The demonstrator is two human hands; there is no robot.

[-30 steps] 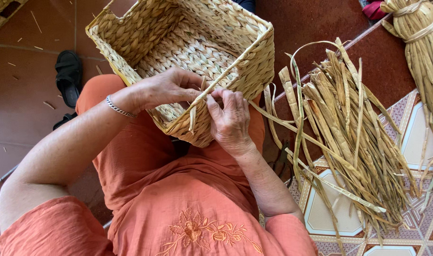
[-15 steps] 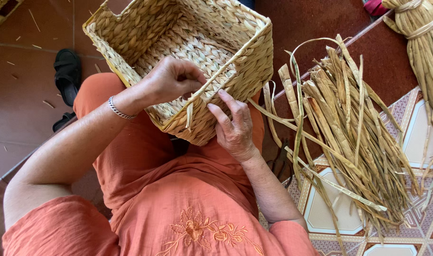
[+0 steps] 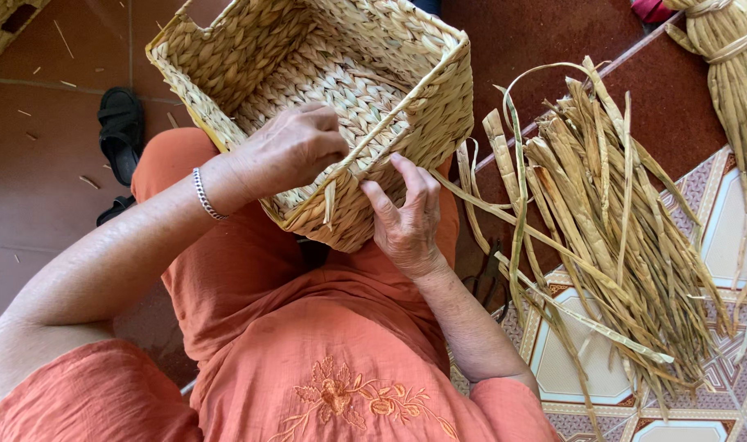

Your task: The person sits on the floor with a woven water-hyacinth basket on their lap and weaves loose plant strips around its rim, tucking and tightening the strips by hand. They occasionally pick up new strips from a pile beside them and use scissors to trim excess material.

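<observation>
A rectangular woven straw basket [image 3: 250, 74] rests tilted on my lap, its open side facing up. My left hand [image 3: 287, 147] curls over the near rim and pinches a flat straw strand [image 3: 365, 151] that runs along the edge. My right hand [image 3: 406, 217] presses against the outside of the near wall, fingers spread on the weave, thumb by a loose strand end [image 3: 331, 205] that hangs down. A silver bracelet [image 3: 205, 195] sits on my left wrist. I wear orange clothes.
A loose pile of dried straw strips [image 3: 602, 205] lies to my right on patterned tiles, long strands reaching to the basket. A tied straw bundle [image 3: 733, 74] stands at top right. Black sandals [image 3: 119, 131] lie on the red floor at left. Another woven piece [image 3: 5, 24] shows top left.
My left hand has shifted right along the rim, pulling the strand. My right hand slid slightly down the basket wall. The basket tilted a little.
</observation>
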